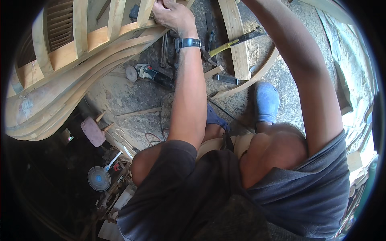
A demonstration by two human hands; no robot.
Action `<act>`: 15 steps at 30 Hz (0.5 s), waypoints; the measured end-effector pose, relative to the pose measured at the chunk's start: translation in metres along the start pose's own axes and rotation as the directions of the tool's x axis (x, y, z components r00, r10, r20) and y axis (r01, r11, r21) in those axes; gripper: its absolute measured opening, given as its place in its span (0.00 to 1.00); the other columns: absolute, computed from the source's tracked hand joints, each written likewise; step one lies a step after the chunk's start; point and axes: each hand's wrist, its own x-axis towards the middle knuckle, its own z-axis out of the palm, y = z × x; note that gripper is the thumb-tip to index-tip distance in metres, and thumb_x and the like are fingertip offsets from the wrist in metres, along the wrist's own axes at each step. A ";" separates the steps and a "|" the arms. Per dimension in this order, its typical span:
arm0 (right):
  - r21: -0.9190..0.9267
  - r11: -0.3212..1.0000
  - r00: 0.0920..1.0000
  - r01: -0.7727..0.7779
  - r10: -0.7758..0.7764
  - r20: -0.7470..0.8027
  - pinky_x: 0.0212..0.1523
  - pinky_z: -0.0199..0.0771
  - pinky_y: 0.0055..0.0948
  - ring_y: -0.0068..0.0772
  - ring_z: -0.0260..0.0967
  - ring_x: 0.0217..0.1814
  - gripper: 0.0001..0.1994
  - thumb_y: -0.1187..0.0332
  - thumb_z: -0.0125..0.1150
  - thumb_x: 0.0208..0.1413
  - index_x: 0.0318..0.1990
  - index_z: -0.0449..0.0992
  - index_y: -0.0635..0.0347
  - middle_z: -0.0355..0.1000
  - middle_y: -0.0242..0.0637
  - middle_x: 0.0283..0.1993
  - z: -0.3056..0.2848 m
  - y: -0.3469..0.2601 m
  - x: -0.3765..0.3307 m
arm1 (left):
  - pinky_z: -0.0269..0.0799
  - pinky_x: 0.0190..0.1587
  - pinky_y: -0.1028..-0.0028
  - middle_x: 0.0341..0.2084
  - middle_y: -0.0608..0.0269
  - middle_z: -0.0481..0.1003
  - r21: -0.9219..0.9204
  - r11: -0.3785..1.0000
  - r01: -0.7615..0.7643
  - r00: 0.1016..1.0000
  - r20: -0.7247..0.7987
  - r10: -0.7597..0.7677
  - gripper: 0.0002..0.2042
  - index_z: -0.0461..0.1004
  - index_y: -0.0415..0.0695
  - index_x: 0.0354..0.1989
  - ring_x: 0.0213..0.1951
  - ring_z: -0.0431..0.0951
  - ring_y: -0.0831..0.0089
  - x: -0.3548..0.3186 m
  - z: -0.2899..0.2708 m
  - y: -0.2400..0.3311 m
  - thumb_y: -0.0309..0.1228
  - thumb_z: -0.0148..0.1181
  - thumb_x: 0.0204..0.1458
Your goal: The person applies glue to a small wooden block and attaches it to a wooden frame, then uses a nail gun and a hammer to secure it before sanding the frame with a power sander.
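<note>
Wooden frame [80, 32] pale tan; hammer handle [219, 49] yellow, black; clog [267, 102] blue; shirt [193, 188] charcoal.

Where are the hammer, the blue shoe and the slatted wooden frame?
Hammer [226, 45]: head view, on the yellow part of its handle.
Blue shoe [267, 100]: head view, on its top.
Slatted wooden frame [97, 38]: head view, on the rail between two slats.

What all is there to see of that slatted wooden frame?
The slatted wooden frame looks like pale, unpainted wood. Broad slats join a curved rail, with long curved bands layered along it; the wide lens may exaggerate their bend. It fills the upper left, cut off by the picture's top edge. The left hand is at its right end, though its grip is unclear.
</note>
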 end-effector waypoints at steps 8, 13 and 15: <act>0.039 0.999 1.000 0.024 -0.025 0.019 0.53 0.75 0.37 0.42 0.77 0.49 0.17 0.76 0.59 0.54 0.52 0.81 0.61 0.81 0.46 0.47 -0.002 0.008 0.005 | 0.75 0.48 0.54 0.39 0.34 0.78 -0.199 0.980 0.021 1.000 0.019 -0.018 0.18 0.73 0.29 0.47 0.44 0.79 0.39 0.000 0.008 0.006 0.37 0.55 0.63; 0.050 0.998 0.999 -0.048 0.048 -0.002 0.50 0.76 0.37 0.41 0.78 0.46 0.16 0.75 0.59 0.53 0.50 0.83 0.60 0.82 0.45 0.44 0.008 0.006 0.008 | 0.64 0.53 0.48 0.44 0.34 0.75 0.068 0.997 -0.038 0.997 0.064 0.034 0.12 0.71 0.27 0.45 0.49 0.76 0.40 -0.004 -0.005 0.014 0.28 0.48 0.65; -0.011 1.000 1.000 0.013 -0.014 -0.010 0.49 0.76 0.38 0.42 0.79 0.45 0.16 0.74 0.59 0.53 0.49 0.83 0.60 0.82 0.45 0.42 0.003 0.013 0.004 | 0.64 0.53 0.47 0.45 0.34 0.74 0.037 0.999 -0.039 0.996 0.077 0.036 0.13 0.70 0.27 0.46 0.49 0.75 0.39 -0.007 0.001 0.021 0.28 0.48 0.65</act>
